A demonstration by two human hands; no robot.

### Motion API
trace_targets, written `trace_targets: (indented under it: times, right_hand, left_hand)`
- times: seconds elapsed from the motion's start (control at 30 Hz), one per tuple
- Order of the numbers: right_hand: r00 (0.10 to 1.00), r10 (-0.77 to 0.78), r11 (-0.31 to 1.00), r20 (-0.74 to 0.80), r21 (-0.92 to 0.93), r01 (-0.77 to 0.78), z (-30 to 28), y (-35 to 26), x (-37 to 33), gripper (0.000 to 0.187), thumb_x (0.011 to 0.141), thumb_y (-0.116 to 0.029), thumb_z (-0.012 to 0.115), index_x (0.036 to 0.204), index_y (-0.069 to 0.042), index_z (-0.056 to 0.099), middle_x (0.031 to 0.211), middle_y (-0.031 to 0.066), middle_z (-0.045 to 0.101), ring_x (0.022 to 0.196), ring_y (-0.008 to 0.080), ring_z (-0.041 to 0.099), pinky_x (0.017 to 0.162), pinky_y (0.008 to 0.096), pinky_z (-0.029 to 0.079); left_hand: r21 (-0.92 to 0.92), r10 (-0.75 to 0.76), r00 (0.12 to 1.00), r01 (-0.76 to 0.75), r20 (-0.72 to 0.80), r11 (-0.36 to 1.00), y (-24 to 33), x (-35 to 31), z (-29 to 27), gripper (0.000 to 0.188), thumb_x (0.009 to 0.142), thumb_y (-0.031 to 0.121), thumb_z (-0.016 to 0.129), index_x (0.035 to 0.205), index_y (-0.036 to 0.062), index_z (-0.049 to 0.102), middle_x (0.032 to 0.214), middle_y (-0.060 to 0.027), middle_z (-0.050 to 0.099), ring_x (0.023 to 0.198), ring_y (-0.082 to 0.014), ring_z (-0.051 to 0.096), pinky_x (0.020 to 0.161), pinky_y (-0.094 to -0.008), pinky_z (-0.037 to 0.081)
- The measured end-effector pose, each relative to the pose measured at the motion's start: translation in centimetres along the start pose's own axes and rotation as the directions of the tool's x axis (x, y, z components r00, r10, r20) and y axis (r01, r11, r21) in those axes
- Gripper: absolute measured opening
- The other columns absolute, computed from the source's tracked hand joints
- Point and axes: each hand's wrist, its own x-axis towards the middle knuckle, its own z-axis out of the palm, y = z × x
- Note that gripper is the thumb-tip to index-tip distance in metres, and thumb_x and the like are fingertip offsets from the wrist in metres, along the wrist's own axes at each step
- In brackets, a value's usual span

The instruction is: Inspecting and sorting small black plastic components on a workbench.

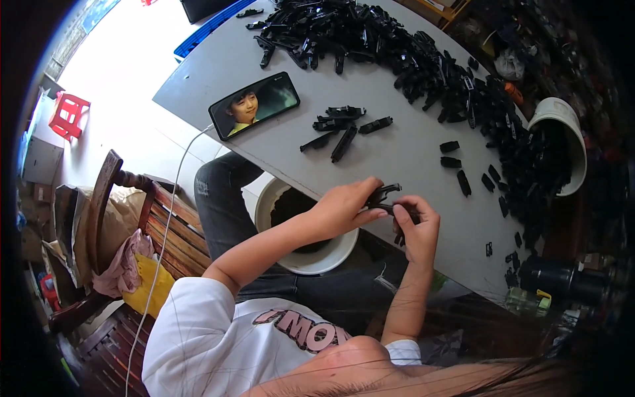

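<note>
A black part (385,193) was held just over the near edge of the desk (413,152), between the two grips; by the left grip (345,206) it was pinched between thumb and forefinger, with one end jutting toward the right; the right grip (420,231) was narrow, its thumb and fingers curled around a dark piece (414,216); whether this was joined to the black part or separate could not be told.

The step in hand was judged to be close fingerwork, shared by both grips; for the next move, a steady hold on the left and a careful, well-aligned touch on the right seemed called for; whether a press or a pull was needed could not be made out.

Beyond the grips, a cluster (344,143) of similar parts was laid on the desk, near the phone (258,107); small blocks (464,184) were scattered farther right; a heap (370,36) was spread along the far side, toward a tipped bucket (559,111); below the near edge, dark contents were held in a basin (331,263).
</note>
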Motion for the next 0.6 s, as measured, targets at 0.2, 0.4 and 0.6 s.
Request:
trace_targets:
  times: [0.2,0.4,0.6]
  right_hand:
    - [0.949,-0.182,0.971,-0.256,0.104,0.214,1.9,1.6,-0.3,0.020,0.079,-0.013,0.071,0.085,0.000,0.057,0.067,-0.0007,0.054,0.052,0.0059,0.047,0.049,0.0193,0.037]
    - [0.866,-0.402,0.914,-0.297,-0.067,0.401,3.3,2.0,-0.3,0.024,0.078,-0.014,0.073,0.087,-0.001,0.055,0.070,0.0001,0.055,0.055,0.0060,0.048,0.051,0.0188,0.039]
    - [0.983,-0.088,0.875,-0.159,0.460,0.152,4.1,0.8,-1.1,0.033,0.078,-0.012,0.072,0.103,0.002,0.055,0.090,0.0056,0.065,0.062,0.0082,0.054,0.053,0.0182,0.043]
  left_hand:
    - [-0.051,-0.052,0.996,0.056,0.073,0.997,0.5,-1.0,-0.2,0.043,0.082,0.023,0.064,0.112,-0.0009,0.045,0.091,-0.0232,0.057,0.084,-0.0416,0.055,0.070,-0.0424,0.045]
    - [-0.296,-0.048,0.997,0.064,0.061,0.953,0.1,-1.4,-0.7,0.036,0.084,0.017,0.063,0.109,-0.0023,0.047,0.079,-0.0197,0.060,0.073,-0.0353,0.061,0.064,-0.0379,0.047]
    - [-0.488,-0.075,0.956,0.211,0.284,0.847,0.8,-2.0,-2.0,0.034,0.087,0.009,0.058,0.118,-0.0026,0.048,0.083,-0.0149,0.063,0.073,-0.0181,0.063,0.069,-0.0303,0.049]
